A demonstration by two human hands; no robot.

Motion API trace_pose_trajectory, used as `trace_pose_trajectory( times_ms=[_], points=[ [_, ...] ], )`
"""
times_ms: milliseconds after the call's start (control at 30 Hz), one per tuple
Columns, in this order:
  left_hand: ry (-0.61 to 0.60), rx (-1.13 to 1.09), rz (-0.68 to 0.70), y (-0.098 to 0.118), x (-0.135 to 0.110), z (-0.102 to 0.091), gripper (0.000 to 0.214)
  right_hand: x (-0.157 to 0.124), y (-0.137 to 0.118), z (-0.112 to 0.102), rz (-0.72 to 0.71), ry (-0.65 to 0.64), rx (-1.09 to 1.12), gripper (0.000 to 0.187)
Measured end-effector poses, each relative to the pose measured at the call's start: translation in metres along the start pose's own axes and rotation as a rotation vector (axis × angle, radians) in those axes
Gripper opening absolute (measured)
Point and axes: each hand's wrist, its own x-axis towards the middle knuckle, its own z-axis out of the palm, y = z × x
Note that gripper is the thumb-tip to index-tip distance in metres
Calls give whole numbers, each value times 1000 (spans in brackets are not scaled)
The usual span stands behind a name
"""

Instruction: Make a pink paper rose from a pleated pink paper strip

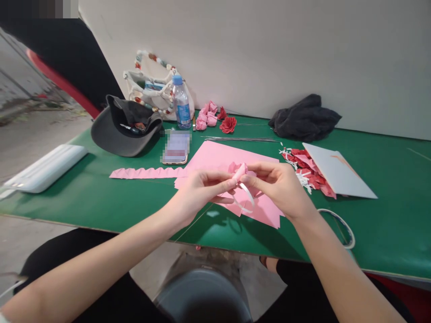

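Both hands meet above the green table (101, 202), over a sheet of pink paper (218, 157). My left hand (198, 193) pinches the base of a small pink paper flower (237, 169). My right hand (276, 184) pinches the same flower from the right side. A thin white strip (247, 197) curls down from the flower below my fingers. A thin wire runs from my left hand towards the table edge. A scalloped pink paper strip (148, 172) lies to the left.
Finished pink roses (207, 116) and red roses (228, 124) sit at the back beside a water bottle (182, 105), a white bag (148, 89) and a dark cap (126, 128). A phone (175, 148), wire stems (242, 139), dark cloth (305, 117), red scraps (308, 172), white card (336, 170), tape ring (340, 226), white case (43, 168).
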Motion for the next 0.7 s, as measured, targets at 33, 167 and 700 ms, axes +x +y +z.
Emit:
trace_pose_trajectory(
  times_ms=[33, 167, 700],
  points=[
    [7, 10, 9, 0, 0, 0, 20, 0, 0, 0, -8, 2, -12, 28],
    [40, 43, 45, 1, -1, 0, 18, -1, -1, -3, -33, -51, -77, 26],
    [50, 47, 35, 3, 0, 4, 27, -4, -6, 1, 39, -11, -209, 35]
  ],
)
